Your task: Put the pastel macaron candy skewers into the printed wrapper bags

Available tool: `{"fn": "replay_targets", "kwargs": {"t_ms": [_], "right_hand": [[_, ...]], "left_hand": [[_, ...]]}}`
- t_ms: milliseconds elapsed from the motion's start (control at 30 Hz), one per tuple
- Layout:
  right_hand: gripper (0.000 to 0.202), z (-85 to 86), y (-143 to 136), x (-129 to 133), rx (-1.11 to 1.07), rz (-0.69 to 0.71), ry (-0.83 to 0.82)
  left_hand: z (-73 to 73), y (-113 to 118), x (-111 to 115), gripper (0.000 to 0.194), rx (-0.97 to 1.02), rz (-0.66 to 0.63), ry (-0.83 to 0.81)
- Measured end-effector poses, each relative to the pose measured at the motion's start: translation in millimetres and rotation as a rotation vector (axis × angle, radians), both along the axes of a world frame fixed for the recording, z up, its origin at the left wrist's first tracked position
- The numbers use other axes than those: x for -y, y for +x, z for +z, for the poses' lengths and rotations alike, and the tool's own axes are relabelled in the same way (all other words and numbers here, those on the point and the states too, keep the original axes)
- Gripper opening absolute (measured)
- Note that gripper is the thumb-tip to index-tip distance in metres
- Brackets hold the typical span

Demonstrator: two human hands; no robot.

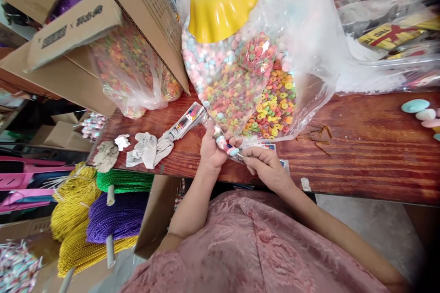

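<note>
My left hand (212, 150) is closed around a slim clear candy packet (225, 144) with a colourful printed label and a pale blue candy near its lower right end. At that end, the fingertips of my right hand (265, 165) are pinched together on something thin, perhaps the tip of a stick or the wrapper; the detail is too small to tell. Just beyond both hands lies a big clear bag of ring candies (275, 100) and pastel balls. A stack of flat printed wrappers (185, 121) rests left of my left hand.
A yellow scalloped bowl (222, 2) sits upside down on the bag. An open carton (147, 18) stands at the left, beside crumpled white gloves (147, 149). Brown twist ties (323, 135) and pastel candies (415, 105) lie to the right. Bead-like cords (117, 217) hang below left.
</note>
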State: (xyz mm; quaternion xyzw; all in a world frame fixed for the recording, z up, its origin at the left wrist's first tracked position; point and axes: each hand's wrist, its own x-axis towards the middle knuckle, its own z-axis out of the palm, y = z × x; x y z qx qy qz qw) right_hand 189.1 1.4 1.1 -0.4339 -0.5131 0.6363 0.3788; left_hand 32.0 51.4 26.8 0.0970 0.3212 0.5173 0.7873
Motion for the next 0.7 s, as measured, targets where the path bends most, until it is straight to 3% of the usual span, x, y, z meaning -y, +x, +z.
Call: {"fn": "replay_targets", "kwargs": {"t_ms": [133, 467, 600, 700], "right_hand": [[0.019, -3.3, 4, -2, 0.04, -0.048, 0.088], [0.023, -14.1, -5, 11, 0.559, -0.223, 0.756], [0.021, -12.6, -5, 8, 0.491, -0.233, 0.705], [0.02, -12.1, 1, 5, 0.438, -0.222, 0.622]], "left_hand": [[0.1, -5, -1, 0.048, -0.153, -0.068, 0.059], [-3.0, 13, 4, 0.04, -0.191, -0.053, 0.058], [-0.9, 22, 5, 0.043, -0.16, -0.043, 0.052], [-0.8, 20, 2, 0.045, -0.148, 0.048, 0.009]]}}
